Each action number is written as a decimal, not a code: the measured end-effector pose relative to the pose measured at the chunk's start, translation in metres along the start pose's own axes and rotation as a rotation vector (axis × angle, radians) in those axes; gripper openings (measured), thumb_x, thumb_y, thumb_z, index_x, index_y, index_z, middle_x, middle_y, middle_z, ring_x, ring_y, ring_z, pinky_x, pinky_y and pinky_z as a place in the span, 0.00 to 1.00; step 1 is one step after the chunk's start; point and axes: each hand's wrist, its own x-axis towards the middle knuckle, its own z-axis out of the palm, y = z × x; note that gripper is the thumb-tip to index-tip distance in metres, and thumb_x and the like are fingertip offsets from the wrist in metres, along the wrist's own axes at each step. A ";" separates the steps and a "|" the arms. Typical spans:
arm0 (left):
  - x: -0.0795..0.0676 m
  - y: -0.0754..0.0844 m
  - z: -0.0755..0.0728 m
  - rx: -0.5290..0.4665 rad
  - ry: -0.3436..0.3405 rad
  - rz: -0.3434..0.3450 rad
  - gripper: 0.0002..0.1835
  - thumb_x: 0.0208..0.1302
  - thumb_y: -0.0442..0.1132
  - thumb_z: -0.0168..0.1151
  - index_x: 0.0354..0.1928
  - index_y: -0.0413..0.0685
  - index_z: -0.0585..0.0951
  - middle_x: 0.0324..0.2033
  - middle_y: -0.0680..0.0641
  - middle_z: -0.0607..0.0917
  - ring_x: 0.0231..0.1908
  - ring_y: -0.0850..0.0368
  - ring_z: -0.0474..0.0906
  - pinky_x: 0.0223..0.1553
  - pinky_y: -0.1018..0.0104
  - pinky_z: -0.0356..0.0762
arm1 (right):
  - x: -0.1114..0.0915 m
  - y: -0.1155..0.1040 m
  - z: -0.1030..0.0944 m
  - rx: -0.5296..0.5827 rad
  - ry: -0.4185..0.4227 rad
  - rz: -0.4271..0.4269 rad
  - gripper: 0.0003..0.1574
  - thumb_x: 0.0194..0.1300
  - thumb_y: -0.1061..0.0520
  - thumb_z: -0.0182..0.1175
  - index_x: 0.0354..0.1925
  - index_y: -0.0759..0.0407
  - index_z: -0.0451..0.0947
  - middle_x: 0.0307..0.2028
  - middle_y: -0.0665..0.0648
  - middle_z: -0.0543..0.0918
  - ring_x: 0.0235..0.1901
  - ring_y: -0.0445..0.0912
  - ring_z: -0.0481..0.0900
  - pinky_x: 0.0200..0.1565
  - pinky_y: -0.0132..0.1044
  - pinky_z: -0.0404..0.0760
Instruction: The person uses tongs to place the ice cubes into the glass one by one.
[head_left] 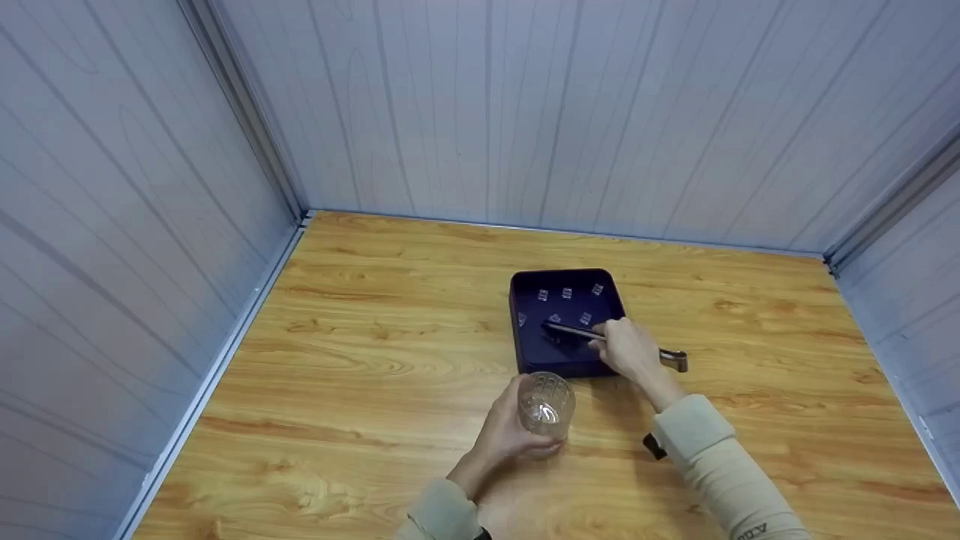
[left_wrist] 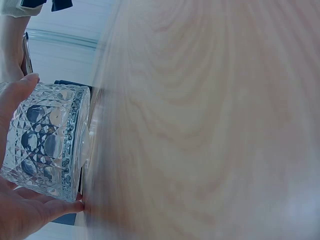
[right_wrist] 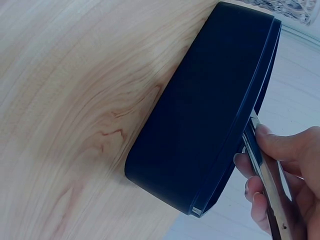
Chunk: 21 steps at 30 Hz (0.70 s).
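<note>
A dark square tray [head_left: 536,361] lies on the wooden table with several small clear cubes [head_left: 567,293] spread inside it. My right hand [head_left: 628,349] grips metal tongs [right_wrist: 270,185], whose tips reach down into the tray near its middle. Whether a cube sits between the tips is too small to tell. In front of the tray, my left hand [head_left: 506,429] holds a clear cut-pattern glass [left_wrist: 45,140], fingers and thumb around its side. The left wrist view shows the glass base close to the tabletop. The tray's side wall [right_wrist: 200,105] hides its inside in the right wrist view.
The wooden table [head_left: 360,360] meets pale panelled walls at the back [head_left: 480,112], left [head_left: 112,187] and right. A small black object [head_left: 654,446] shows beside the right sleeve.
</note>
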 end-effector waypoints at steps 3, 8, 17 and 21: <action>0.000 0.000 0.000 -0.001 0.006 0.007 0.48 0.27 0.46 0.77 0.56 0.49 0.63 0.47 0.53 0.74 0.48 0.59 0.70 0.51 0.64 0.68 | 0.000 0.000 0.000 0.006 0.004 -0.002 0.03 0.50 0.57 0.63 0.26 0.56 0.82 0.22 0.57 0.81 0.22 0.54 0.78 0.19 0.47 0.72; -0.001 0.000 -0.001 0.022 0.001 -0.006 0.48 0.28 0.48 0.77 0.56 0.49 0.63 0.48 0.52 0.74 0.48 0.58 0.70 0.50 0.63 0.68 | -0.001 -0.002 -0.003 0.033 -0.012 0.008 0.04 0.51 0.57 0.63 0.26 0.56 0.82 0.21 0.55 0.81 0.21 0.52 0.77 0.19 0.46 0.72; 0.000 -0.001 0.000 0.030 0.002 -0.017 0.48 0.27 0.47 0.77 0.56 0.48 0.63 0.48 0.51 0.74 0.49 0.58 0.70 0.51 0.63 0.68 | -0.006 -0.004 -0.010 0.078 0.016 -0.013 0.04 0.50 0.57 0.63 0.27 0.57 0.81 0.20 0.54 0.80 0.19 0.50 0.76 0.19 0.44 0.71; 0.001 -0.001 0.000 0.021 0.001 -0.012 0.48 0.28 0.47 0.77 0.56 0.48 0.63 0.48 0.51 0.74 0.49 0.58 0.70 0.51 0.63 0.68 | -0.009 -0.005 -0.015 0.090 0.034 -0.012 0.07 0.51 0.57 0.63 0.30 0.58 0.82 0.21 0.55 0.81 0.19 0.49 0.75 0.20 0.45 0.72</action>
